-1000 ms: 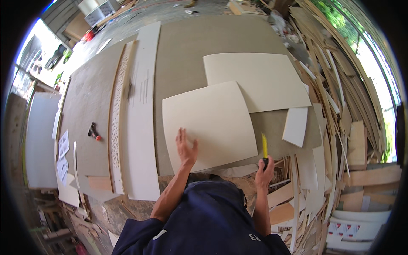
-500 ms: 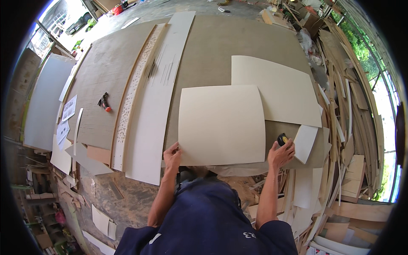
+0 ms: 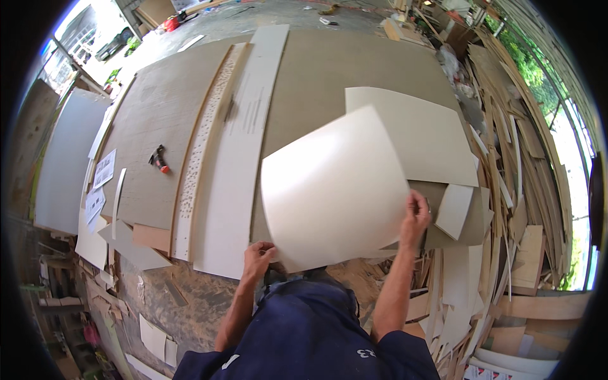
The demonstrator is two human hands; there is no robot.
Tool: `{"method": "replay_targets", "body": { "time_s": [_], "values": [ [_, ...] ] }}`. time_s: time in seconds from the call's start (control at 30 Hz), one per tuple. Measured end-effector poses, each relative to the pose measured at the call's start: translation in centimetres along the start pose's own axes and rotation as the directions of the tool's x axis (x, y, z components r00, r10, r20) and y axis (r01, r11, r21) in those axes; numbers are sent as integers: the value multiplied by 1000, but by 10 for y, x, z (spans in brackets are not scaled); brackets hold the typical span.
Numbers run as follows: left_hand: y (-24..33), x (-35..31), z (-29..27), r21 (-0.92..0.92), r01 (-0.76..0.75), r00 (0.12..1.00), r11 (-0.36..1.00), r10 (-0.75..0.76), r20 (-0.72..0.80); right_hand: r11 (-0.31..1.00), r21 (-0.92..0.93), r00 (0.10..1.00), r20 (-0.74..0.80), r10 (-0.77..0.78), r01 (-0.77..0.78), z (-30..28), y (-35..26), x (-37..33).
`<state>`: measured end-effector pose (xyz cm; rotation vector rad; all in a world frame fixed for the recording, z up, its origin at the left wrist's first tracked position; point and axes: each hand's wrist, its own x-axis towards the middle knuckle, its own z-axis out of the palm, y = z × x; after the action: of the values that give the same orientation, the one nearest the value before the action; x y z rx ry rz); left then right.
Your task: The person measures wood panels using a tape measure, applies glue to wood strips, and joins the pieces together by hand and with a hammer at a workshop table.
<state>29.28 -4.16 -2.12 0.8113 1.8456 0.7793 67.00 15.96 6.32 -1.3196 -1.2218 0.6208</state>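
- Two big cream panels in the shot. The front cream panel [image 3: 335, 196] was tilted up between the hands, partly overlapping the back cream panel [image 3: 430, 136], which lay on the worktop [image 3: 342, 63].
- Right hand [image 3: 415, 212]: one, fingers closed around the front panel's right edge. Something dark [image 3: 429, 209] poked out just beside it, too hidden to ID.
- Left hand [image 3: 258, 258]: fingers curled by the panel's lower left corner. Honestly couldn't tell if it was gripping.
- One white offcut [image 3: 453, 210] sat near the right hand.
- One long white board [image 3: 247, 171] with grey streaks, right next to one speckled strip [image 3: 206, 126].
- One black-and-red hand tool [image 3: 159, 159] left of those.
- Writing: at least two printed sheets [image 3: 105, 168] at the left edge, print too tiny to read. The navy shirt [image 3: 304, 329] had pale lettering or numbers on it.
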Motion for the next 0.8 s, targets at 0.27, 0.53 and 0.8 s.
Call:
{"method": "replay_targets", "body": {
  "time_s": [0.27, 0.53, 0.8],
  "values": [
    [202, -107, -92, 583, -670, 231, 459, 876, -424, 828, -3, 794, 284, -537, 561, -3, -219, 24],
    [237, -116, -177, 588, -741, 430, 325, 902, 43, 356, 122, 217, 599, -771, 927, 98, -345, 9],
    [105, -51, -195, -392, -566, 814, 725, 418, -403, 588, -234, 632, 250, -734, 775, 187, -290, -52]
  ]
}}
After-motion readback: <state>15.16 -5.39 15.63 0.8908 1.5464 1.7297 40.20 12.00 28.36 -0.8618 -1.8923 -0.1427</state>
